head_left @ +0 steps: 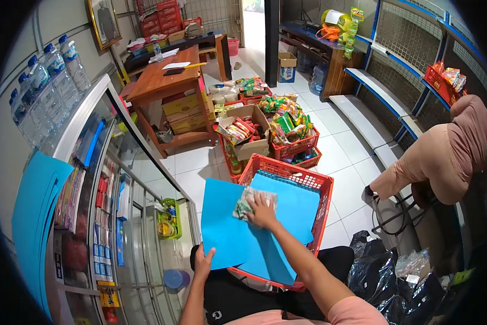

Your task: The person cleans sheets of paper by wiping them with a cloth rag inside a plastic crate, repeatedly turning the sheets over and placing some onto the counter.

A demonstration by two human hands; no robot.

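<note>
"Head camera: where's the blue sheet?"
"Partly over the red basket, its edge pinched by the left hand; the right hand, fingers spread, presses a cloth."
"Containers?"
"The basket holds more sheets. Beyond, a carton and red crate hold packets."

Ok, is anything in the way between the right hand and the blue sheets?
Yes: a crumpled cloth lies under the right hand, between it and the blue sheets. Nothing visible separates the left hand from the sheet edge it holds.
</note>
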